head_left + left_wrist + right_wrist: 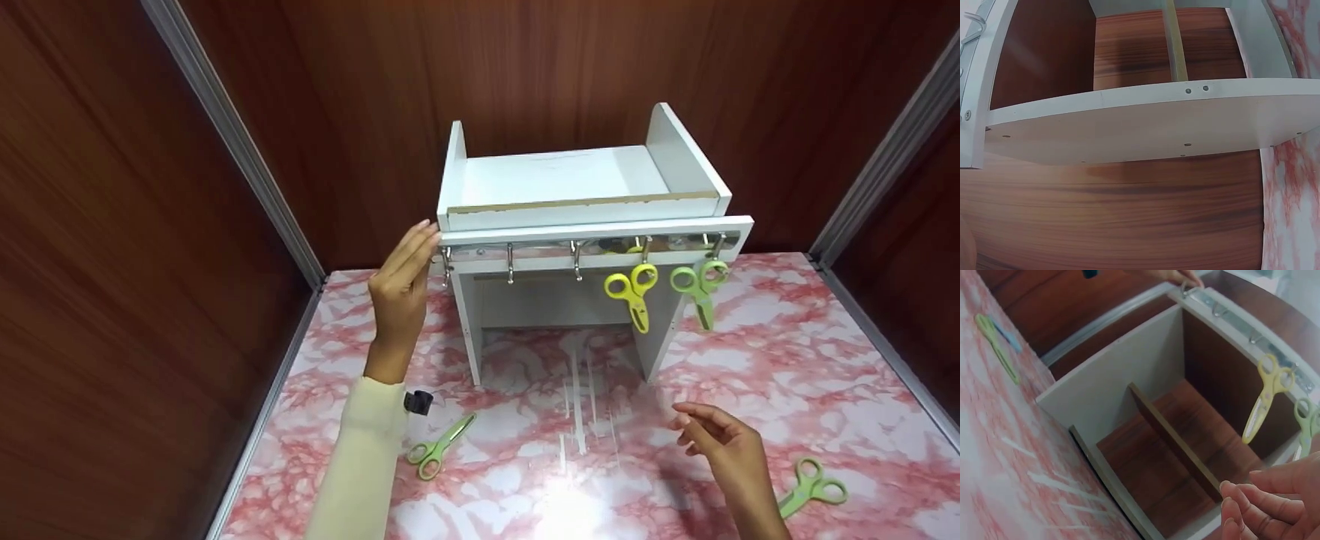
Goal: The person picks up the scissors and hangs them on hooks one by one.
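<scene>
My left hand (399, 292) rests with fairly straight fingers against the left end of the hook rail (472, 255) on a white shelf unit (555, 217). Yellow scissors (639, 307) hang from one hook, and green scissors (703, 300) from the rightmost one. Lower down at the right, my right hand (729, 451) is over the table, fingers loosely bent and holding nothing. Beside its wrist lies a second pair of green scissors (816, 486), partly hidden by the arm. A third green pair (441, 448) lies by my left forearm. The left wrist view shows the unit's side panel (1145, 124).
The unit stands on a red-and-white marbled table (330, 420), close to the brown back wall (555, 75). Brown side panels with metal edge strips (232, 142) enclose the table. Several hooks (511, 264) toward the left carry nothing.
</scene>
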{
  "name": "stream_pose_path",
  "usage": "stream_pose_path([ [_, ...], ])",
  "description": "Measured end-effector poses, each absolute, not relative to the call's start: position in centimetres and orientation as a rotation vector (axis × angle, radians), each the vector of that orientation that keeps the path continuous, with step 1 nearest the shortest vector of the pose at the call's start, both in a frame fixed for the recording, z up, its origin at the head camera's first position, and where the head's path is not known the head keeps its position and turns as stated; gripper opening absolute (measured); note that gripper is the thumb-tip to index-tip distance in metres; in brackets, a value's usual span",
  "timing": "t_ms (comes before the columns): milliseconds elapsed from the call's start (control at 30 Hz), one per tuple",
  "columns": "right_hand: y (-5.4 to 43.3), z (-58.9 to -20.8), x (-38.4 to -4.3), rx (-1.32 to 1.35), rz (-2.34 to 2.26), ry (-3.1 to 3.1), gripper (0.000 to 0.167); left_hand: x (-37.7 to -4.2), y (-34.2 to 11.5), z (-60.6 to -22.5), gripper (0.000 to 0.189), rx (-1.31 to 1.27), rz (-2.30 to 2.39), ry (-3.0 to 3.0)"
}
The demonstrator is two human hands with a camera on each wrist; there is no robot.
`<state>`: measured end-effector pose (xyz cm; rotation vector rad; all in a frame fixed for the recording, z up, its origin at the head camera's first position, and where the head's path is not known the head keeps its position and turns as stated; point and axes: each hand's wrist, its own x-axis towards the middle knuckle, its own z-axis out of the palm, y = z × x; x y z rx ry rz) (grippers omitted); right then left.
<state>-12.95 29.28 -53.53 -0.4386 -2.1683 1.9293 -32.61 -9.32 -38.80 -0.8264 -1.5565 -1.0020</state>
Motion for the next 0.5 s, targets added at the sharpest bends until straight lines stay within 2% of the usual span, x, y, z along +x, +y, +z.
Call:
stream_pose_path([
  [500,31.5,-54.5,-11.0,-0.588,1.665,-2.385,0.039,-32.6,-9.4,-38.8,0.025,-0.833,-1.01,-1.545],
])
